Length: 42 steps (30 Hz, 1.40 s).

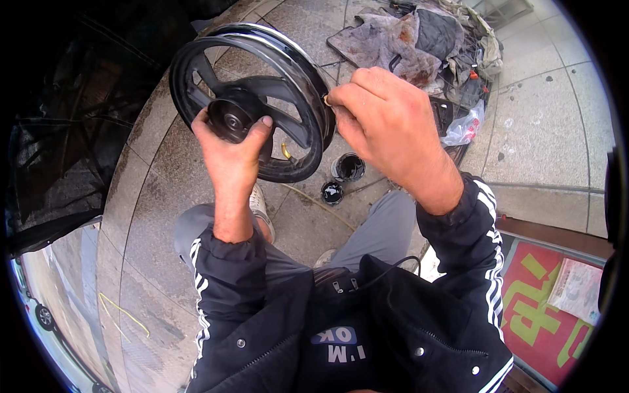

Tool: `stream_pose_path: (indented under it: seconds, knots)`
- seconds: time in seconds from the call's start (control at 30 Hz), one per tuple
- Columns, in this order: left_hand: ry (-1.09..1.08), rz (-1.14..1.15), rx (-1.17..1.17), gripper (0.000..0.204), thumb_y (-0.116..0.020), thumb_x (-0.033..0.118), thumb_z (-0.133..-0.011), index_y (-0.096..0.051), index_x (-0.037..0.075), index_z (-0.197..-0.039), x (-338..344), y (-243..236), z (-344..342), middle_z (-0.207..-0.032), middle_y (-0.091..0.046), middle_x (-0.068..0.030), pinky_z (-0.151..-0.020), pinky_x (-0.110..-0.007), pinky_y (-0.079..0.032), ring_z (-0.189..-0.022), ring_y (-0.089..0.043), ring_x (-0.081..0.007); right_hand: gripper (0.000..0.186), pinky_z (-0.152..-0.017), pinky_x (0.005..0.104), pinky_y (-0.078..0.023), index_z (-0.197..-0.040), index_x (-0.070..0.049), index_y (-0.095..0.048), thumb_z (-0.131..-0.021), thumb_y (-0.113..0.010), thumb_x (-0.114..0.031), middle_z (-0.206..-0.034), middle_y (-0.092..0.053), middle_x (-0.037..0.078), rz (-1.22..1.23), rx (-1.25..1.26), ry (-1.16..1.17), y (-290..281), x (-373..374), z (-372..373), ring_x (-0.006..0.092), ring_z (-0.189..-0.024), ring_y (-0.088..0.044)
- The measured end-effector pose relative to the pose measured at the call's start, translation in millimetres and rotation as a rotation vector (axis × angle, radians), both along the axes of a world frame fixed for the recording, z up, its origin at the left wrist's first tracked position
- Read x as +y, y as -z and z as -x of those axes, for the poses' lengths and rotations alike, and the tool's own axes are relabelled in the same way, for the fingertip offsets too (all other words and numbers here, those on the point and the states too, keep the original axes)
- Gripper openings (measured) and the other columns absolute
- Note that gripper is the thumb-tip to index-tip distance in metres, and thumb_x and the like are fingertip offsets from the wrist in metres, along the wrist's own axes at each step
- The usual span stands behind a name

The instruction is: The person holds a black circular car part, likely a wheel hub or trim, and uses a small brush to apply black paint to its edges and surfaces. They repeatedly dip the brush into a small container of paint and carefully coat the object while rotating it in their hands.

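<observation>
A black spoked wheel rim (286, 124) without a tyre is held up, tilted, in front of me. My left hand (229, 147) grips its round central hub (230, 120), thumb on the right side and fingers round the left. A gold-coloured valve stem (285, 151) sticks out between the spokes, low on the rim. At the rim's right edge, my right hand (386, 118) is closed in a pinch against the outer band. Something tiny and yellowish shows at its fingertips, too small to name.
Below the rim, two small open containers of dark stuff, a larger one (348, 168) and a smaller one (332, 192), stand on the paving. Stained cloths (403, 46) lie heaped beyond, near a clear plastic bag (464, 128). A red sign board (534, 301) is at lower right.
</observation>
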<state>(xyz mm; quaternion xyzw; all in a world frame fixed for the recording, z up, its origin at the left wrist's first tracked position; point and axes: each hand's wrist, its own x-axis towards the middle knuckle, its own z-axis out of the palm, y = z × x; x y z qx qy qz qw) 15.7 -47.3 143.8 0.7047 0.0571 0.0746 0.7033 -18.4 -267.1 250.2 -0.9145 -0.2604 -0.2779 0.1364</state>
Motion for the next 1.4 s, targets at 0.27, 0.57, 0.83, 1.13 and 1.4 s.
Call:
stream_pose_path:
  seconds: [0.27,0.57,0.83,1.13,1.4]
  knots:
    - [-0.008,-0.012,0.012,0.091,-0.093,0.017,-0.076,-0.035,-0.009,-0.141,1,3,0,-0.126,-0.059,-0.0195,-0.104,-0.035,-0.050,-0.117,-0.061,-0.0234,0.017,-0.066,0.0391,-0.053,-0.089,-0.006,-0.065,-0.076,-0.076,-0.004,-0.082,-0.059,0.007,-0.144,0.048,0.054,20,2,19,0.0274,-0.078,-0.064]
    - [-0.006,0.056,0.030,0.091,-0.093,0.018,-0.076,-0.034,-0.010,-0.140,0,-4,4,-0.125,-0.060,-0.0200,-0.103,-0.036,-0.051,-0.116,-0.062,-0.0246,0.015,-0.066,0.0403,-0.052,-0.089,-0.006,-0.067,-0.077,-0.076,-0.003,-0.083,-0.061,0.009,-0.263,0.189,0.087,38,1,43,0.0290,-0.077,-0.065]
    - [-0.018,0.086,-0.013,0.090,-0.093,0.017,-0.076,-0.035,-0.011,-0.139,-2,-3,5,-0.124,-0.061,-0.0201,-0.101,-0.035,-0.053,-0.114,-0.063,-0.0238,0.018,-0.064,0.0394,-0.052,-0.088,-0.007,-0.067,-0.075,-0.078,-0.003,-0.079,-0.062,0.008,-0.329,0.086,0.154,25,9,30,0.0293,-0.072,-0.065]
    - [-0.028,0.007,-0.013,0.090,-0.094,0.017,-0.075,-0.038,-0.009,-0.140,1,2,4,-0.126,-0.060,-0.0188,-0.103,-0.036,-0.050,-0.115,-0.062,-0.0227,0.018,-0.064,0.0378,-0.052,-0.088,-0.008,-0.067,-0.075,-0.078,-0.004,-0.081,-0.061,0.006,-0.250,-0.136,0.090,-5,11,-2,0.0277,-0.074,-0.065]
    - [-0.018,0.038,-0.038,0.093,-0.094,0.018,-0.074,-0.035,-0.009,-0.140,-4,-4,8,-0.126,-0.059,-0.0187,-0.101,-0.035,-0.051,-0.115,-0.062,-0.0226,0.018,-0.066,0.0347,-0.055,-0.096,-0.006,-0.073,-0.079,-0.075,0.001,-0.088,-0.068,0.008,-0.111,-0.184,-0.018,-14,9,-24,0.0285,-0.074,-0.068]
